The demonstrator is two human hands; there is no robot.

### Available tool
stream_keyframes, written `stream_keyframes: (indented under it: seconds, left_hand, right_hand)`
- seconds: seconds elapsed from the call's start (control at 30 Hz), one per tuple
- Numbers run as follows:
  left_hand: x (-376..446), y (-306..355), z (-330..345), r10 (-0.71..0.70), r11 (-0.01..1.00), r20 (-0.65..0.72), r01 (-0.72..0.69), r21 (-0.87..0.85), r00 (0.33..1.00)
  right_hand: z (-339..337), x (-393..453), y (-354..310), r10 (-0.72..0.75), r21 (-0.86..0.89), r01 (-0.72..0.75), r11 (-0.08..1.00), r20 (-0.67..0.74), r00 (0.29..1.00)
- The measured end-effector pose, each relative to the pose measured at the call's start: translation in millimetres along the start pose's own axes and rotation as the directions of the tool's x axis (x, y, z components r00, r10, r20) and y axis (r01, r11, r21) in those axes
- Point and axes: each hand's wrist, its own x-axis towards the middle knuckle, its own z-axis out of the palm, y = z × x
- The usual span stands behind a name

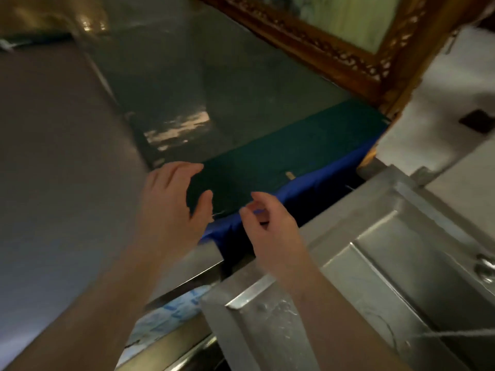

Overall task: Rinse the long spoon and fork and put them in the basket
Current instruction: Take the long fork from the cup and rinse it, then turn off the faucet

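Observation:
The picture is blurred and tilted. My left hand (174, 202) hovers with its fingers spread over the near end of a dark green cloth (281, 153). My right hand (270, 226) is beside it, fingers loosely curled above the cloth's blue edge (308, 191), and holds nothing that I can make out. A steel sink (388, 277) lies at the lower right, its rim wet with drops. No long spoon, fork or basket is in view.
A carved wooden frame (348, 54) leans at the top right. A grey metal surface (187, 76) stretches behind the cloth. A white wall (455, 89) stands at the right, and a sink fitting (484, 266) shows at the right edge.

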Motion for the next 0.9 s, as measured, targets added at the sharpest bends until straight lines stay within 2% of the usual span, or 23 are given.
stream_keyframes:
  seconds: [0.07, 0.2, 0.33, 0.4, 0.5, 0.6, 0.73, 0.9]
  left_hand:
    - [-11.1, -27.5, -4.6, -0.088, 0.995, -0.015, 0.087, -0.050, 0.996]
    - [-41.9, -77.2, 3.2, -0.238, 0.969, 0.087, 0.243, -0.051, 0.967]
    - [-68.6, -108.1, 25.7, -0.336, 0.937, 0.193, 0.347, -0.028, 0.922]
    - [-76.2, -118.1, 39.8, -0.386, 0.913, 0.209, 0.404, -0.052, 0.898]
    - [-78.9, -127.0, 58.8, -0.445, 0.855, 0.233, 0.487, -0.176, 0.865]
    - [-74.1, -133.9, 73.8, -0.490, 0.792, 0.239, 0.543, -0.278, 0.838]
    - [-69.8, -136.4, 87.2, -0.534, 0.760, 0.223, 0.579, -0.296, 0.815]
    - [-71.7, -137.0, 90.6, -0.533, 0.762, 0.208, 0.572, -0.304, 0.820]
  right_hand:
    - [17.0, 6.8, -6.7, 0.068, -0.007, -0.068, 0.998, 0.099, 0.993]
    - [52.5, 16.1, -7.0, 0.211, 0.012, -0.224, 0.974, 0.286, 0.935]
    - [79.7, 19.2, 2.8, 0.261, 0.024, -0.275, 0.961, 0.251, 0.932]
    - [87.7, 20.7, 6.4, 0.286, 0.127, -0.322, 0.938, 0.236, 0.929]
    - [96.5, 22.5, 7.9, 0.338, 0.261, -0.391, 0.883, 0.227, 0.913]
    - [99.9, 23.4, 7.7, 0.293, 0.239, -0.330, 0.913, 0.178, 0.939]
    - [95.7, 23.6, 4.6, 0.192, 0.218, -0.214, 0.952, 0.118, 0.974]
    - [97.3, 25.5, 6.1, 0.198, 0.178, -0.223, 0.958, 0.150, 0.969]
